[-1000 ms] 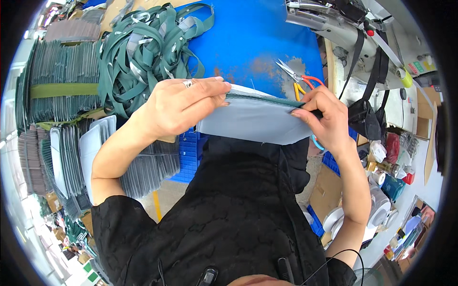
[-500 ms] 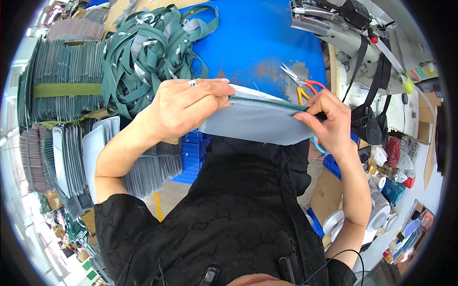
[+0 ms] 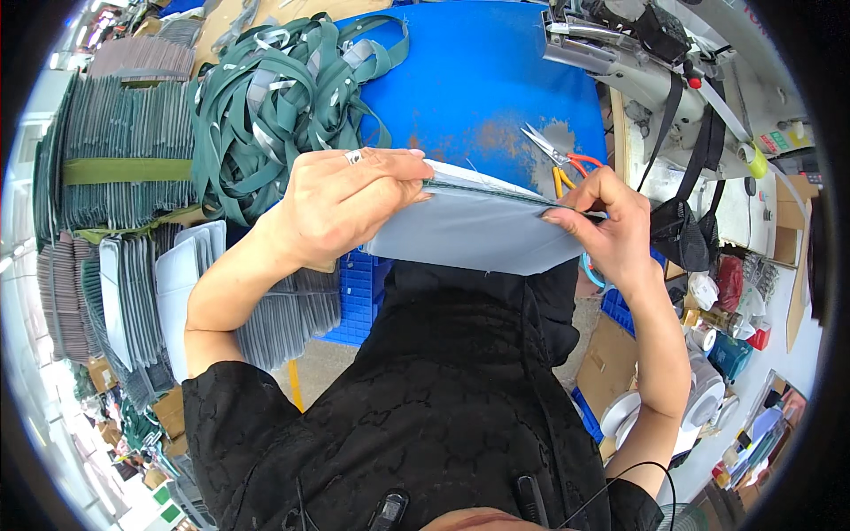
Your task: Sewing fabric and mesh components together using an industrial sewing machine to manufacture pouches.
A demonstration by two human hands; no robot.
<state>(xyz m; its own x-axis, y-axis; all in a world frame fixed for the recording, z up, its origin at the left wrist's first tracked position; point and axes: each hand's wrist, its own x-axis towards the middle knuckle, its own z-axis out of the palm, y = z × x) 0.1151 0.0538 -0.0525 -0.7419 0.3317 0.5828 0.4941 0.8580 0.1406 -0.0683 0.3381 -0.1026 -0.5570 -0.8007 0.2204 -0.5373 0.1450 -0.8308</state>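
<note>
Between my two hands is a light grey fabric panel (image 3: 469, 228) with a dark green edge along its top and a white layer behind it. My left hand (image 3: 350, 199), wearing a ring, pinches the panel's upper left corner. At the upper right corner my right hand (image 3: 611, 221) grips the same edge between thumb and bent fingers. Loose threads stick up from the top edge. Just beyond my right hand lie scissors (image 3: 560, 159) with orange and yellow handles on the blue table (image 3: 452, 80).
A tangled heap of green webbing straps (image 3: 266, 115) covers the table's left part. Stacks of green panels (image 3: 133, 124) and grey panels (image 3: 124, 301) stand at left. A sewing machine (image 3: 655, 97) is at upper right. A blue crate (image 3: 359, 296) stands below the table.
The panel has tilted slightly, showing a little more of the white layer behind its top edge. Both hands keep their grip, and my left arm has shifted slightly.
</note>
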